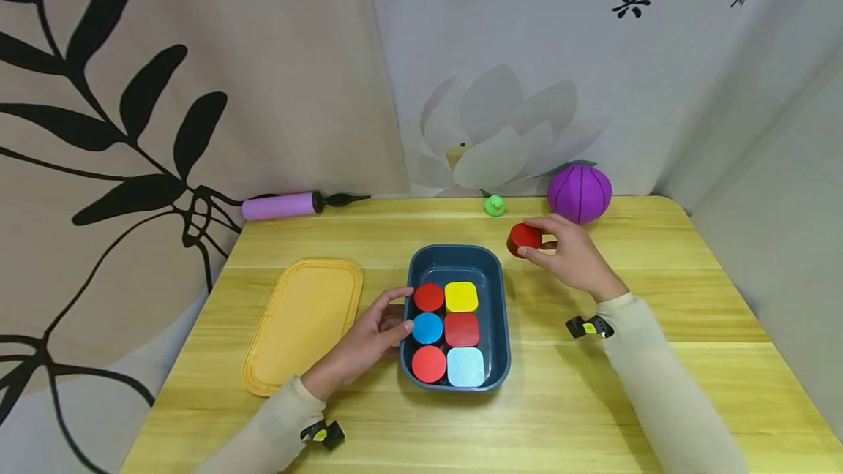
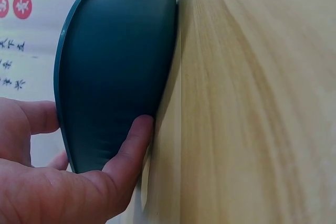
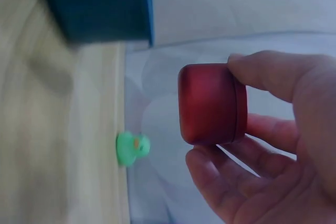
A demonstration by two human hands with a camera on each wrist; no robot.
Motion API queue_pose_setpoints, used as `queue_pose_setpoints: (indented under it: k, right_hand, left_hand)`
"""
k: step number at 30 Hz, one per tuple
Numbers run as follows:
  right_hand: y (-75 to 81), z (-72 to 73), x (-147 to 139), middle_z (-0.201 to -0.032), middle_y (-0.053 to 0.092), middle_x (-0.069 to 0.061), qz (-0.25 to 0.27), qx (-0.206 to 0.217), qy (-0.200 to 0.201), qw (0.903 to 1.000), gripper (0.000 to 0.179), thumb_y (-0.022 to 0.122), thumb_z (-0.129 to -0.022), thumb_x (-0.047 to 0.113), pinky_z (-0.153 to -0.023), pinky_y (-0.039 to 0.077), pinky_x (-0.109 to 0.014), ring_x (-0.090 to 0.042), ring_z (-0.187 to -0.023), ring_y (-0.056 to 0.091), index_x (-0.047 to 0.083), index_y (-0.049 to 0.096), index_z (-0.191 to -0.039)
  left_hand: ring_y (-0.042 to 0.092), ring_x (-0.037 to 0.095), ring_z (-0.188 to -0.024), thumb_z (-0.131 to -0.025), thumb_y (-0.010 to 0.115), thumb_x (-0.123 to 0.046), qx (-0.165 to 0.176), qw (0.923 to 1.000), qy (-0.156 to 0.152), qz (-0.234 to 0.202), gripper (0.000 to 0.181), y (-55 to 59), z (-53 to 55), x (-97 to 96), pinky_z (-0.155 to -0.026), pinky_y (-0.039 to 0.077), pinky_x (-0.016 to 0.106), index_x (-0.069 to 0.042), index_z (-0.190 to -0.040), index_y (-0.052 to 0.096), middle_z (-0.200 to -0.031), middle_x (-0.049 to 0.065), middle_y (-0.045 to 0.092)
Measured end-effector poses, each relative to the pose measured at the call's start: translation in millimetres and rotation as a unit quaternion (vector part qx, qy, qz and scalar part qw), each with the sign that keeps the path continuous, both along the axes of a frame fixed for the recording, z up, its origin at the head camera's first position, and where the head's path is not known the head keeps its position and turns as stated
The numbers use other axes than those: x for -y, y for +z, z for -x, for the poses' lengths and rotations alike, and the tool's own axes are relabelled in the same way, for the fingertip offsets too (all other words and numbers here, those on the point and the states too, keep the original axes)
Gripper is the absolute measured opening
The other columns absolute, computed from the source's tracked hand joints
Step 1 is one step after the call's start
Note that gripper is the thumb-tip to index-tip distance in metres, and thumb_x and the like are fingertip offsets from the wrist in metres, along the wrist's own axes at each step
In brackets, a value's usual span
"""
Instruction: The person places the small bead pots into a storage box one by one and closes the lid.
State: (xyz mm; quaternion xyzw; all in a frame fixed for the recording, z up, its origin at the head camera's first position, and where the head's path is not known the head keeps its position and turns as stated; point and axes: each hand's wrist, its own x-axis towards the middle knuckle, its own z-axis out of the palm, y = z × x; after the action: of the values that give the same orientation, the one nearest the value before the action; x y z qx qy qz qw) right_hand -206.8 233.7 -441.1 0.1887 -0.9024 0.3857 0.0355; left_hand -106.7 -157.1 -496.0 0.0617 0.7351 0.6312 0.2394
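Note:
A dark blue rectangular container point(image 1: 497, 276) stands on the table. It holds round and square lidded tins in two columns, including a yellow square tin point(image 1: 461, 296), a blue round tin point(image 1: 427, 328) and a light blue square tin point(image 1: 465, 367). At the container's left side, my left hand point(image 1: 375, 335) grips its rim, with fingers against the outer wall point(image 2: 113, 72). Beyond the far right corner, my right hand point(image 1: 573, 251) pinches a small round red tin point(image 3: 210, 103) by its edges, raised above the table.
A yellow lid-like tray point(image 1: 306, 320) lies left of the container. Along the back edge are a purple hand pump point(image 1: 279, 205), a green toy duck point(image 1: 495, 205) and a purple ribbed ball point(image 1: 579, 193). A printed curtain point(image 1: 296, 72) hangs behind the table.

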Motion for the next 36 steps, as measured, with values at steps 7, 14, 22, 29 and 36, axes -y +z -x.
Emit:
queue_pose_setpoints:
  k: [7, 14, 22, 29, 36]
  right_hand:
    - [10.3, -0.1, 35.2, -0.142, 0.062, -0.018, 0.001, -0.004, 0.031, 0.9995, 0.056, 0.081, -0.095, 0.021, -0.094, 0.062, -0.052, -0.035, -0.118, 0.065, 0.002, 0.062, -0.144]
    - [15.0, -0.4, 67.3, -0.139, 0.065, -0.014, 0.001, -0.003, 0.068, 0.9977, 0.057, 0.082, -0.095, 0.024, -0.094, 0.063, -0.050, -0.032, -0.116, 0.067, 0.004, 0.062, -0.144]
    - [4.1, 2.3, 97.9, -0.139, 0.066, -0.010, -0.012, -0.019, 0.112, 0.9934, 0.053, 0.083, -0.094, 0.026, -0.094, 0.063, -0.043, -0.027, -0.117, 0.066, 0.007, 0.066, -0.140]
    - [-11.3, 3.0, 112.5, -0.130, 0.068, -0.007, -0.045, -0.039, 0.129, 0.9899, 0.053, 0.084, -0.093, 0.031, -0.094, 0.060, -0.041, -0.023, -0.112, 0.064, 0.008, 0.068, -0.139]
    - [-20.6, -1.1, 122.7, -0.132, 0.065, -0.010, -0.081, -0.025, 0.133, 0.9875, 0.058, 0.083, -0.093, 0.032, -0.100, 0.059, -0.042, -0.025, -0.118, 0.064, 0.006, 0.066, -0.142]
  left_hand:
    - [0.059, 0.032, -0.131, -0.106, 0.066, -0.031, 0.001, 1.0000, -0.001, -0.003, 0.061, -0.3, 0.9, 0.0, -0.094, 0.063, 0.046, -0.033, -0.160, 0.038, -0.155, 0.016, 0.050]
    - [0.059, 0.032, -0.132, -0.107, 0.065, -0.031, 0.000, 1.0000, -0.005, -0.008, 0.060, -0.9, 1.3, 1.0, -0.094, 0.063, 0.047, -0.033, -0.160, 0.038, -0.155, 0.016, 0.050]
    - [0.059, 0.033, -0.133, -0.107, 0.064, -0.031, 0.001, 0.9999, -0.008, -0.011, 0.059, -0.6, 2.4, 1.0, -0.095, 0.062, 0.047, -0.034, -0.160, 0.038, -0.156, 0.016, 0.049]
    - [0.058, 0.034, -0.134, -0.108, 0.063, -0.030, -0.001, 0.9999, -0.011, -0.007, 0.059, -0.9, 3.1, 1.4, -0.096, 0.062, 0.048, -0.033, -0.160, 0.037, -0.157, 0.016, 0.049]
    - [0.058, 0.034, -0.134, -0.108, 0.063, -0.032, -0.003, 0.9998, -0.014, -0.010, 0.059, -1.6, 3.2, 2.9, -0.095, 0.062, 0.048, -0.033, -0.161, 0.036, -0.157, 0.017, 0.048]
